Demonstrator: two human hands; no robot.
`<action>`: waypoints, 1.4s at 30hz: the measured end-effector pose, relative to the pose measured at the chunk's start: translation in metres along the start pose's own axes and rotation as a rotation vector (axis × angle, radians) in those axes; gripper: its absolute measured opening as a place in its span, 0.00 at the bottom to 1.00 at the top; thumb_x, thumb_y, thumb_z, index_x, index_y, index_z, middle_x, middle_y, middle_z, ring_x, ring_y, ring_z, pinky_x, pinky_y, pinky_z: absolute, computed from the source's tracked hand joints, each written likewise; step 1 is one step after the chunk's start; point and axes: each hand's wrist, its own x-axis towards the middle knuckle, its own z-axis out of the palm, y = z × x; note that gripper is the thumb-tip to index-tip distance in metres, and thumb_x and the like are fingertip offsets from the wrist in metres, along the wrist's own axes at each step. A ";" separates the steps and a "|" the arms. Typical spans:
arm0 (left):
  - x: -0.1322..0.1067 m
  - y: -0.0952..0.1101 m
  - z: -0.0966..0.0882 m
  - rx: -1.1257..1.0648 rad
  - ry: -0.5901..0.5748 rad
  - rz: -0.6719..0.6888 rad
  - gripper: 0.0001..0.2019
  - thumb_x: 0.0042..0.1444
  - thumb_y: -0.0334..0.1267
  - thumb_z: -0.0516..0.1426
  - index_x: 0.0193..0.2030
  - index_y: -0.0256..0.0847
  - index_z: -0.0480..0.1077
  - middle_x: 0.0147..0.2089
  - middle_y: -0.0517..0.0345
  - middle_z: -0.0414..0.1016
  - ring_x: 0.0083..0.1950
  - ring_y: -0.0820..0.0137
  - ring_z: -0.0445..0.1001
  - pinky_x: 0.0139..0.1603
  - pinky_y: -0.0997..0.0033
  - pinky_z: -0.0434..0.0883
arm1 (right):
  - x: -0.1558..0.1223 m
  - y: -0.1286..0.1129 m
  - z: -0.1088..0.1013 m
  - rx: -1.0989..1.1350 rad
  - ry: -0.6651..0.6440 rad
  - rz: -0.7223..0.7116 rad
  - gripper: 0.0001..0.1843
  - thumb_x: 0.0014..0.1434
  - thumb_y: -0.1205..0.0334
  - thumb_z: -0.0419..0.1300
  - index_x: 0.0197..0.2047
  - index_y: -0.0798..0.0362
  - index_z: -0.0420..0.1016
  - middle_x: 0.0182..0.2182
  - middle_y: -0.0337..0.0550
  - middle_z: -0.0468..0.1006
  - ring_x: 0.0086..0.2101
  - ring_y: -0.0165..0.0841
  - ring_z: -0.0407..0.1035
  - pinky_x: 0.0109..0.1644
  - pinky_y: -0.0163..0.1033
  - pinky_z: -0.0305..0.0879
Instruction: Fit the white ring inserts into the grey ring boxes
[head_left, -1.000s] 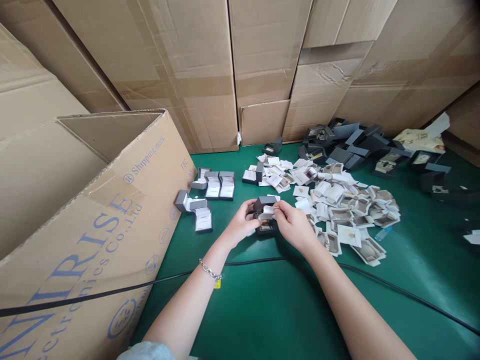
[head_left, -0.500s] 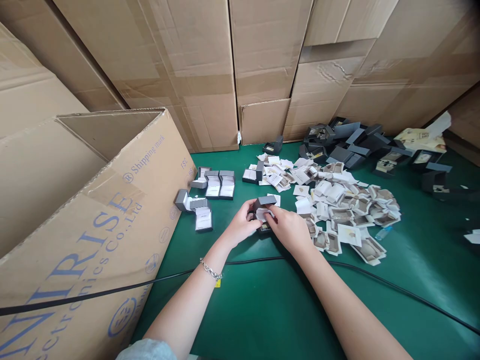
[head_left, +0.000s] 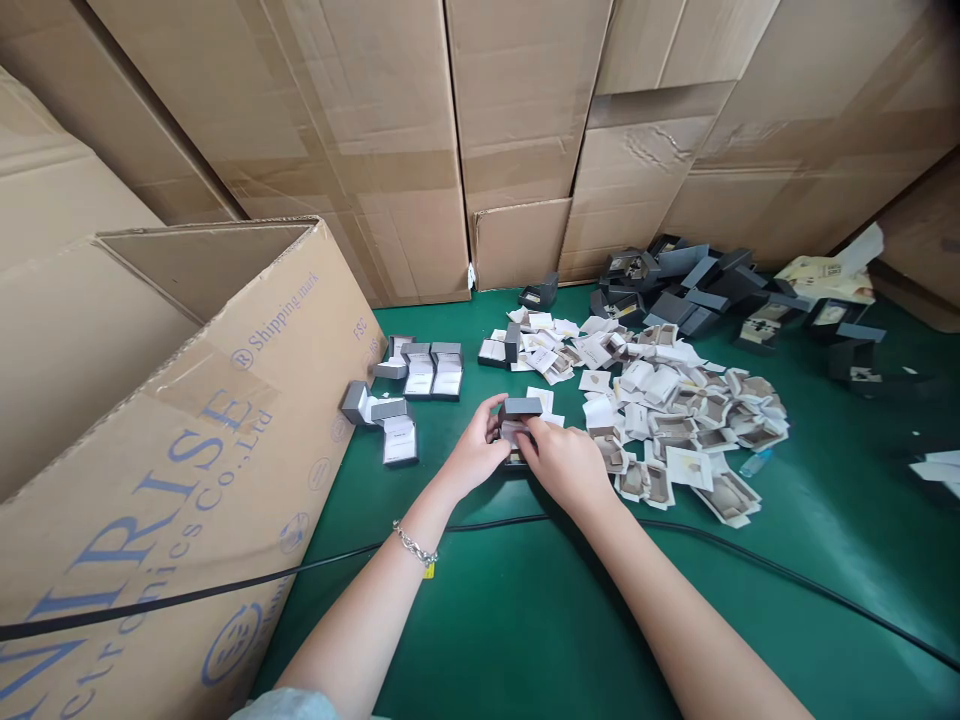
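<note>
Your left hand (head_left: 474, 448) clamps the dark-grey, cuboid card box (head_left: 520, 407), likely steadying it.
Right hand (head_left: 568, 462) at its opening, grip I can't tell; box between your hands, white folded-paper heap (head_left: 661, 386) at its 3 o'clock.

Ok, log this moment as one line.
left hand: holding open dark box | right hand: at the box's white interior | right: pile of white pieces | left: printed cardboard carton

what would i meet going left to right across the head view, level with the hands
Printed carton → white-lined box → left hand → held box → right hand → white trays → white scraps at the edge.
</note>
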 end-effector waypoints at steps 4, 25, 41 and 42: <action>0.002 -0.005 0.001 -0.020 0.039 0.039 0.36 0.49 0.29 0.54 0.65 0.50 0.46 0.46 0.53 0.72 0.46 0.69 0.71 0.41 0.71 0.68 | 0.000 -0.003 0.001 0.033 -0.010 0.020 0.13 0.64 0.59 0.47 0.38 0.54 0.71 0.27 0.43 0.78 0.26 0.31 0.71 0.29 0.35 0.52; 0.008 -0.005 -0.002 -0.364 0.164 -0.057 0.21 0.41 0.29 0.62 0.46 0.37 0.70 0.44 0.51 0.75 0.43 0.69 0.73 0.46 0.69 0.69 | -0.002 -0.005 -0.005 -0.009 0.040 -0.214 0.19 0.65 0.62 0.41 0.52 0.56 0.65 0.29 0.43 0.76 0.24 0.31 0.68 0.28 0.37 0.52; 0.006 0.000 0.001 -0.405 0.204 -0.055 0.12 0.39 0.31 0.61 0.35 0.33 0.74 0.35 0.53 0.78 0.39 0.69 0.73 0.47 0.67 0.67 | -0.003 -0.004 -0.017 0.030 -0.144 -0.241 0.25 0.60 0.67 0.43 0.59 0.50 0.64 0.30 0.44 0.78 0.26 0.33 0.71 0.29 0.36 0.57; 0.006 0.000 0.001 -0.407 0.205 -0.055 0.12 0.39 0.31 0.62 0.35 0.33 0.74 0.35 0.53 0.78 0.39 0.69 0.73 0.47 0.67 0.67 | -0.003 -0.004 -0.017 0.029 -0.147 -0.237 0.25 0.60 0.67 0.43 0.59 0.50 0.64 0.30 0.44 0.78 0.26 0.33 0.71 0.29 0.36 0.57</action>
